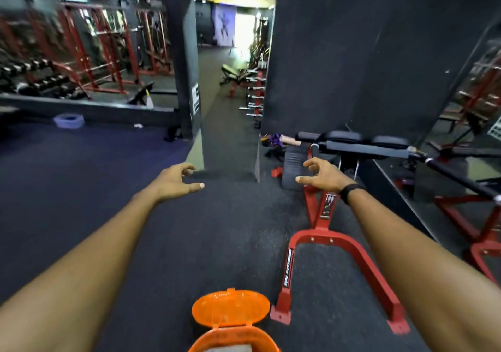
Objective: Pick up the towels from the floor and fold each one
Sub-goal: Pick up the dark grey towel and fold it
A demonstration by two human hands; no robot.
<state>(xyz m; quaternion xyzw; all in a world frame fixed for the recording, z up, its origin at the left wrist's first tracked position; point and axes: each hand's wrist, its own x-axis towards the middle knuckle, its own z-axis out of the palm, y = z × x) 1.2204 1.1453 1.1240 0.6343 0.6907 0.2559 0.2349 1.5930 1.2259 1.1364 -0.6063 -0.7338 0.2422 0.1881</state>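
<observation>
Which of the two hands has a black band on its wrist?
The right hand, reaching out beside the red bench frame. The left hand has a bare wrist. Both hold nothing.

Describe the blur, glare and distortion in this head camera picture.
Head view: the racks at upper left are smeared by motion blur; the bright doorway down the corridor is blown out; wide-angle distortion stretches both forearms; the orange bin and both hands stay fairly sharp.

Labels on red machine frame [329,208], wording unreadable
</observation>
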